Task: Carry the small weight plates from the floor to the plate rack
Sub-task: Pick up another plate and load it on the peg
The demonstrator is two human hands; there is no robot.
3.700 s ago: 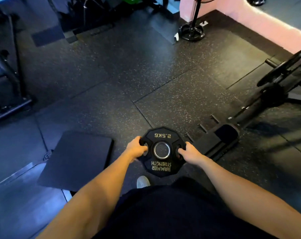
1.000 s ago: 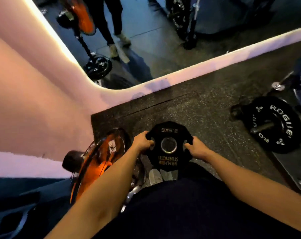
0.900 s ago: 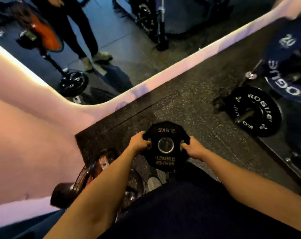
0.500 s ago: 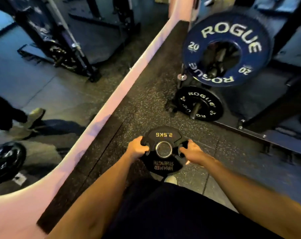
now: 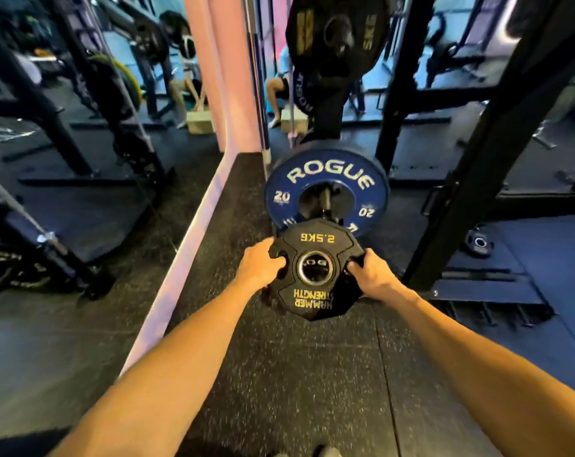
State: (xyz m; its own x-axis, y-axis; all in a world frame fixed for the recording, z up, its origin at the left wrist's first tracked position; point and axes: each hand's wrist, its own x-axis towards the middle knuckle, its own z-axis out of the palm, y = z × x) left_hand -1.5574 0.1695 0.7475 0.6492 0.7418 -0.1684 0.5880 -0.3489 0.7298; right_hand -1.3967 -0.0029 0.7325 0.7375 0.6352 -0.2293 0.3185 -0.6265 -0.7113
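A: Kinda dim, w/ blue light all over. A bright white strip glows top right.

B: Yep. Edges bend a lot, the tall black metal post (image 5: 497, 166) leans. Far stuff is blurry; the speckled black rubber floor (image 5: 279, 374) looks smeary down low.

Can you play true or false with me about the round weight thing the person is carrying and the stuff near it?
1. Both hands hold the small black plate. True: the left hand and the right hand grip opposite sides.
2. The plate says 10KG. False: it reads 2.5KG.
3. A blue plate marked ROGUE and 20 stands just ahead. True.
4. The small plate lies flat on the floor. False: it is lifted off the floor.
5. The blue plate is smaller than the carried one. False: it looks larger.
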